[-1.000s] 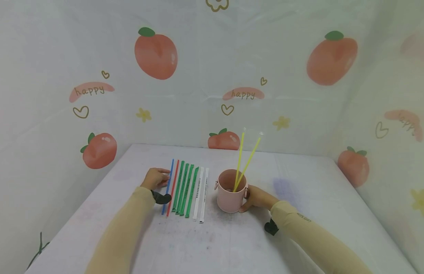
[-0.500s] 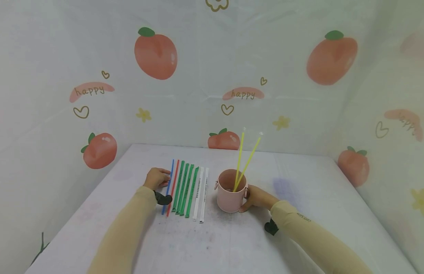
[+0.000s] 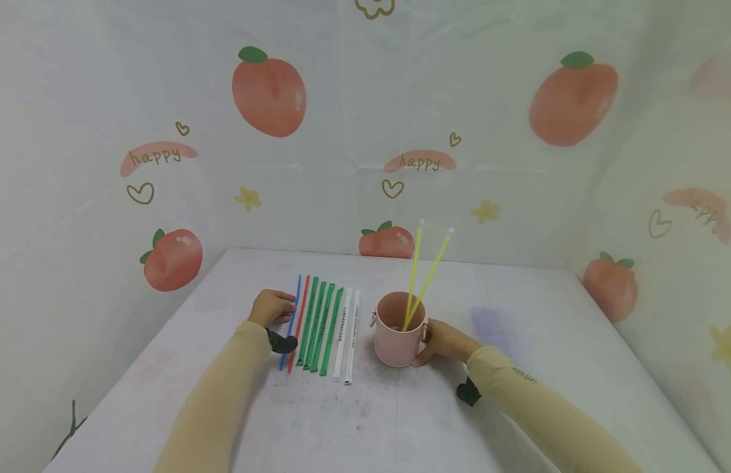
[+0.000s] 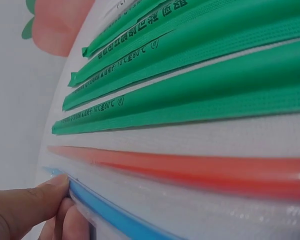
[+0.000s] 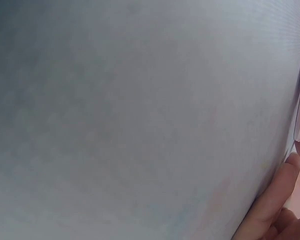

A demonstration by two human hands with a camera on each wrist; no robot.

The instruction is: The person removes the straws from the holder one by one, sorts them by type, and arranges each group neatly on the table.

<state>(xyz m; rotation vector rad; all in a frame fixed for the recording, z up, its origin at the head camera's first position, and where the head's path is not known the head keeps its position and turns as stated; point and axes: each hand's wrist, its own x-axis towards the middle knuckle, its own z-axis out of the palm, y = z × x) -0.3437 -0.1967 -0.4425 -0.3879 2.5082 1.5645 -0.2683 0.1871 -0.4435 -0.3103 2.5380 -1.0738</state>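
Note:
My left hand (image 3: 272, 307) is at the left end of a row of straws and pinches the blue straw (image 4: 107, 210) between thumb and finger; this straw lies in a clear wrapper on the table. Beside it lies a red straw (image 3: 299, 323), then several green-wrapped straws (image 3: 320, 325) and two white-wrapped straws (image 3: 347, 335). To their right stands a small pink bucket (image 3: 397, 347) with side handles. Two yellow straws (image 3: 424, 286) lean upright inside it. My right hand (image 3: 444, 341) grips the bucket's right side, thumb low at the front; its other fingers are partly hidden.
The white table (image 3: 365, 427) ends at a peach-printed cloth (image 3: 330, 177) at the back, and more cloth hangs on both sides. A faint purple stain (image 3: 495, 332) marks the tabletop right of the bucket.
My left wrist has shifted very slightly to the right while the fingers stay at the blue straw. The right hand and the bucket have not moved.

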